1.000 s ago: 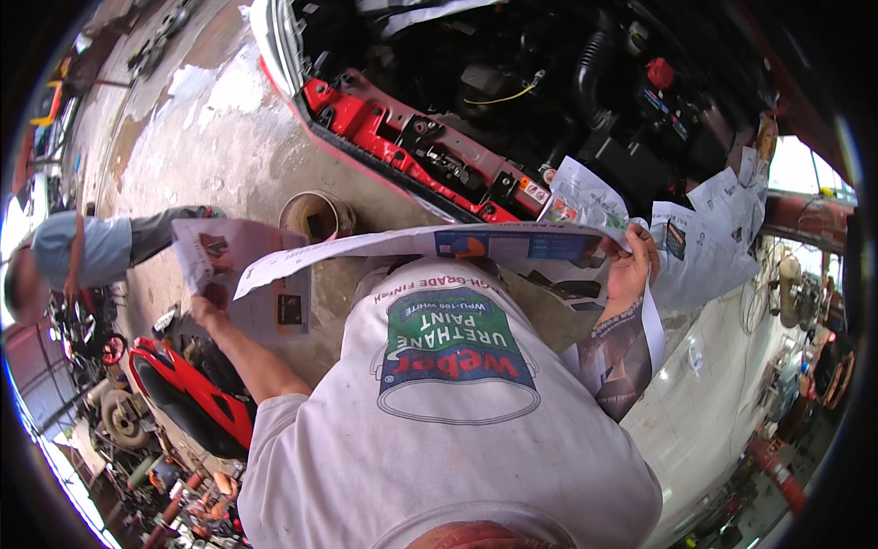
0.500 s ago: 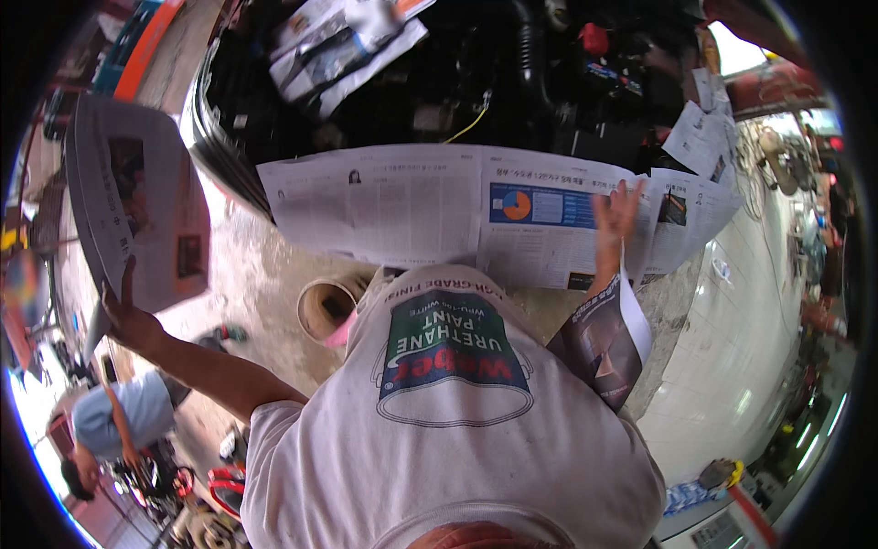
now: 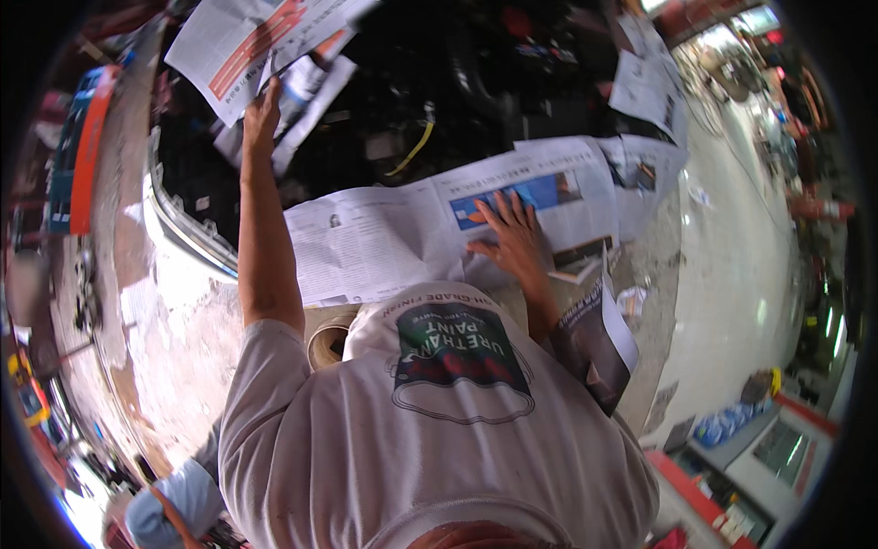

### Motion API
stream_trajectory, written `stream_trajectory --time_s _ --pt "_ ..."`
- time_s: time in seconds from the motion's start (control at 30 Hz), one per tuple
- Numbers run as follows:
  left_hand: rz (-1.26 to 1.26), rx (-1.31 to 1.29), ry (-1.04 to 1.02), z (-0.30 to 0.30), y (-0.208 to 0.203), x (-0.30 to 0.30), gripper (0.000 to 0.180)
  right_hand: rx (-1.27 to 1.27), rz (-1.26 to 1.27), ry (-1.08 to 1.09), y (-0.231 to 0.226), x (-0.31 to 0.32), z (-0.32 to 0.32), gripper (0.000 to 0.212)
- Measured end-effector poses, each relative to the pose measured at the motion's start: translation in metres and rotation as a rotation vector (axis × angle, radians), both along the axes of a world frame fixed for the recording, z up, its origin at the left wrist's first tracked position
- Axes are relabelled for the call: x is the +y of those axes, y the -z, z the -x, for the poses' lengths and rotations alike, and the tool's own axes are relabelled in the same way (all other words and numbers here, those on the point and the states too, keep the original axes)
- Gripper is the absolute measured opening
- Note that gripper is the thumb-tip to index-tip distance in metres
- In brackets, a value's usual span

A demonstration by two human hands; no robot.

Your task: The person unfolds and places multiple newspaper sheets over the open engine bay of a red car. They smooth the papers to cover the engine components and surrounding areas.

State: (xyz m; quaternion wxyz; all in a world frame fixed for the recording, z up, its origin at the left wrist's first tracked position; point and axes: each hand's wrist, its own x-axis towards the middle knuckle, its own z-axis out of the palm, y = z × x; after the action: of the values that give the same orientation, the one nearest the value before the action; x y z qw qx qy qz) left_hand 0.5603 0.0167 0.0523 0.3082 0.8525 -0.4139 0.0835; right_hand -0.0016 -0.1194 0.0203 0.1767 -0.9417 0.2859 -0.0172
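Reaching over the far left of a car's open engine bay (image 3: 384, 101), my left hand (image 3: 262, 114) grips a loose newspaper sheet (image 3: 206, 59) printed with red-orange lines. Beneath that sheet lie other papers and a packet (image 3: 315, 105). My right hand (image 3: 512, 236) rests with fingers spread on the spread newspaper (image 3: 366, 242), which lies along the near edge of the bay, right in front of me. Between my right arm and body a dark folded newspaper (image 3: 593, 352) is tucked. A thin yellow strip (image 3: 416, 151) stands out among the dark engine parts.
More newspaper sheets (image 3: 647, 96) hang over the bay's right side. On the floor by my waist stands a round tan bucket (image 3: 327, 346). An orange-and-blue rack (image 3: 87, 151) is at far left. A person in a light blue shirt (image 3: 174, 503) is behind me, lower left.
My left hand has swung the newspaper sheet from far left up over the engine bay. My right hand has come down and left onto the spread newspaper. The view has turned.
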Motion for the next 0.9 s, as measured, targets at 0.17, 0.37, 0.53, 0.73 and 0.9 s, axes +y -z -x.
stream_trajectory --time_s 0.17,0.37,0.53,0.73,0.9 --pt "-0.079 0.214 0.421 0.179 0.019 0.023 0.038 -0.213 0.105 0.207 -0.008 -0.033 0.024 0.091" --pt "-0.325 -0.033 0.341 0.3 0.045 0.076 0.035 0.005 0.176 0.15 0.016 -0.061 0.05 0.072" --pt "-0.566 -0.217 0.398 0.254 0.09 0.094 0.024 -0.092 0.262 0.055 0.007 -0.078 0.036 0.064" --pt "-0.927 0.22 0.366 0.263 0.034 0.047 0.033 0.06 0.132 0.006 0.007 -0.101 0.021 0.065" --pt "-0.531 0.252 0.214 0.293 0.01 0.065 0.046 -0.033 0.1 -0.005 0.004 -0.098 0.028 0.069"
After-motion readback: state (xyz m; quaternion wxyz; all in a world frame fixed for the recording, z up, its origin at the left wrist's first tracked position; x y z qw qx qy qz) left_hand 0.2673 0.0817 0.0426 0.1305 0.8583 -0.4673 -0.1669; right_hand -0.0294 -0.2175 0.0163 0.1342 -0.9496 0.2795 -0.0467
